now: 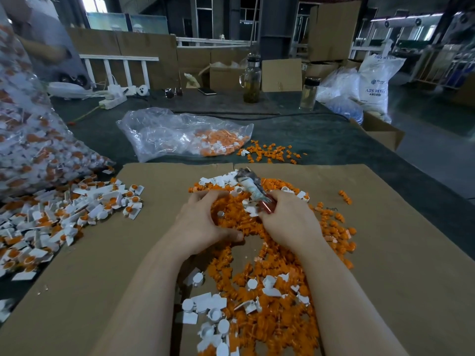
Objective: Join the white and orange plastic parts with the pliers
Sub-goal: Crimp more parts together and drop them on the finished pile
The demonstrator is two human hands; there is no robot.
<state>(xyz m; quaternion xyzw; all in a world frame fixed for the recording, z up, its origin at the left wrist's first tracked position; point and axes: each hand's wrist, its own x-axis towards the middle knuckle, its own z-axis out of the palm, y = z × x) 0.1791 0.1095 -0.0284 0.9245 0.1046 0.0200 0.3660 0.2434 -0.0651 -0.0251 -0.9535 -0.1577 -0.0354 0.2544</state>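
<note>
- Head view, centre: pliers [253, 187] gripped in right hand [288, 222], red handles buried in the curled fingers, taped jaws pointing away over the heap; held ready, probably so that a pressed pair can follow without setting the tool down.
- Left hand [205, 217] with fingers curled down into the orange parts [270, 253], thumb tucked near the bare patch of cardboard; likely fishing for one piece, though whether anything is actually pinched cannot be told.
- Hands close together, side by side over the pile, not touching.
- Loose white parts [208, 312] scattered among the orange ones near the forearms, more at the far rim by the pliers; both kinds kept within reach of either hand.
- Left of the work: joined pieces [77, 211], white with orange inserted, spread across the cardboard sheet [385, 278] and table edge, presumably the finished lot set apart from raw stock.
- Farther back: clear bag [180, 134] spilling more orange and white parts onto the dark table [308, 129], spare supply.
</note>
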